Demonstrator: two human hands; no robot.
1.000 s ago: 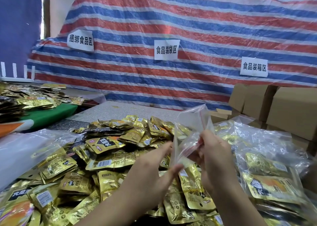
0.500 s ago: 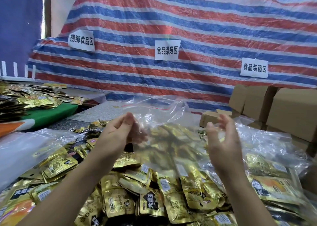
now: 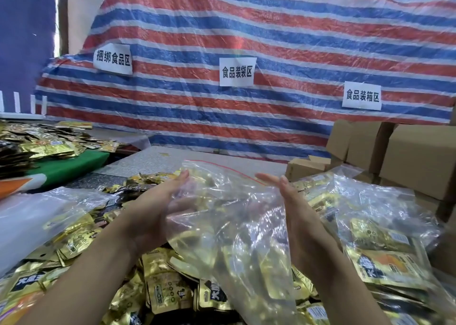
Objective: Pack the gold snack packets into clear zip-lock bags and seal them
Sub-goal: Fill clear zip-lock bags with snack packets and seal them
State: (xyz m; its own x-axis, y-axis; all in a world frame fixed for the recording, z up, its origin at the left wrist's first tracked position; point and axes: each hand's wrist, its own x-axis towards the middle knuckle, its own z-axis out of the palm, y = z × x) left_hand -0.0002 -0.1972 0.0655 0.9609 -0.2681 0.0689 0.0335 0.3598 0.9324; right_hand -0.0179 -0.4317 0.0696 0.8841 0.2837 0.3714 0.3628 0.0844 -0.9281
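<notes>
While I hold the clear zip-lock bag (image 3: 229, 228) up between my flat left hand (image 3: 153, 208) and flat right hand (image 3: 296, 213), fingers straight and pressing its sides, I cannot tell if anything is inside. Its red zip strip (image 3: 222, 169) sits at 12 o'clock, so I should spread that mouth wide. Gold snack packets (image 3: 167, 290) wait on the table at 6 o'clock.

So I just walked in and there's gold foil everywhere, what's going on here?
A person is packing snacks. Both hands, the left hand and the right hand, are flat with straight fingers against the sides of a clear zip-lock bag held between them above a heap of gold snack packets. The bag looks empty, its red zip strip on top. Filled bags lie to the right beside cardboard boxes.
</notes>
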